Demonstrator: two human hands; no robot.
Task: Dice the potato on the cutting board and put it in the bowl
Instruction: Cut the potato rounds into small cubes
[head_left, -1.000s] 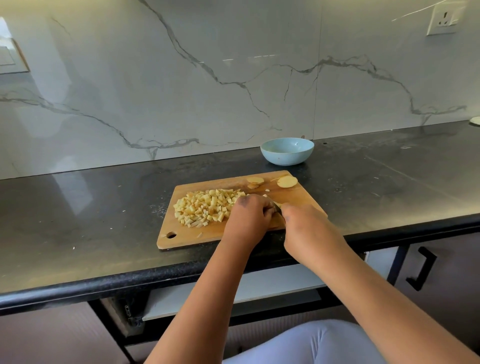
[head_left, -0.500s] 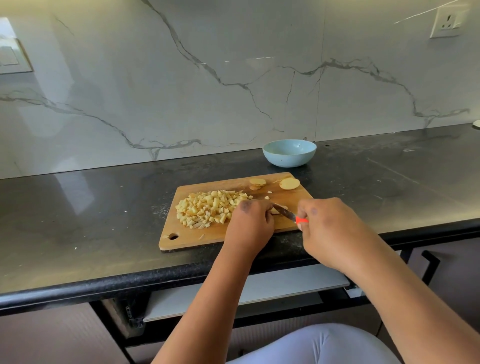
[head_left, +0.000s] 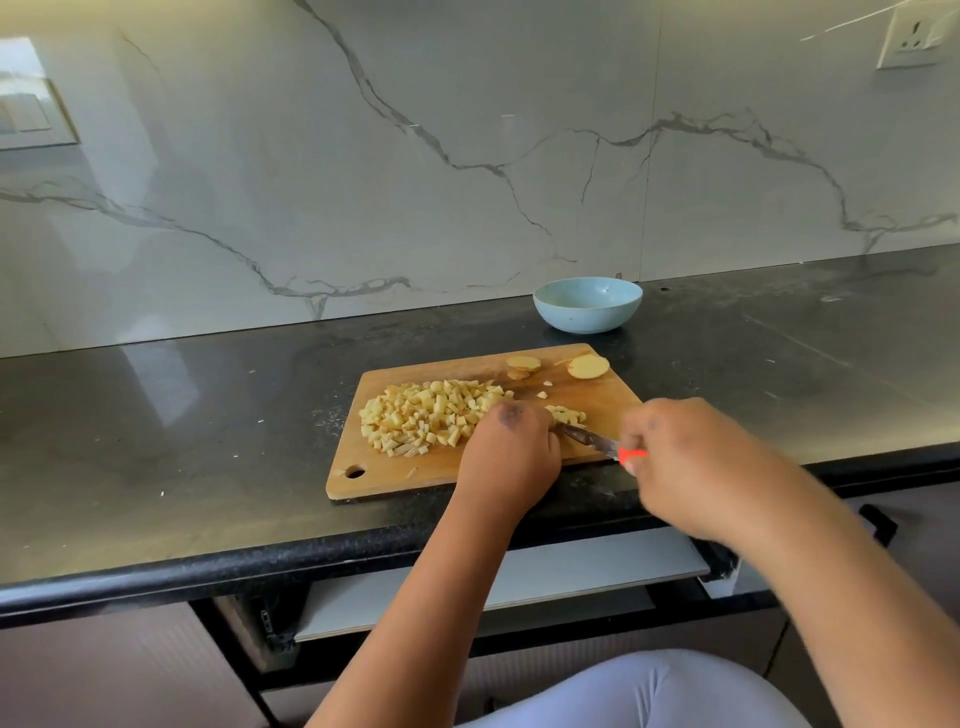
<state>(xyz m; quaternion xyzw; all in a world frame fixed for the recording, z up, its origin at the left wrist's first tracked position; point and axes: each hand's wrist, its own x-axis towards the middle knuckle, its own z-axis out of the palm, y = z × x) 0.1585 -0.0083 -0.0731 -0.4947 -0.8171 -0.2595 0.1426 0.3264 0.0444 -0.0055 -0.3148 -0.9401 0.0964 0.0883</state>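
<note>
A wooden cutting board (head_left: 395, 475) lies on the black counter with a heap of diced potato (head_left: 426, 415) on its left half. A few fresh dice (head_left: 569, 414) lie by the blade, and round potato slices (head_left: 587, 367) sit at the board's far right corner. My left hand (head_left: 511, 452) rests on the board with curled fingers; what it holds is hidden. My right hand (head_left: 685, 462) grips a knife (head_left: 592, 440) with a red handle, the blade pointing left toward my left hand. The light blue bowl (head_left: 587, 306) stands empty behind the board.
The black counter (head_left: 182, 441) runs left to right against a marble wall (head_left: 363, 182). Its front edge lies just below the board, with a pulled-out drawer (head_left: 519, 587) underneath. A wall socket (head_left: 911, 39) sits at the top right.
My right hand has drawn the knife back to the right, so the blade and red handle now show. A few fresh dice have appeared by the blade. My left hand has stayed in place.
</note>
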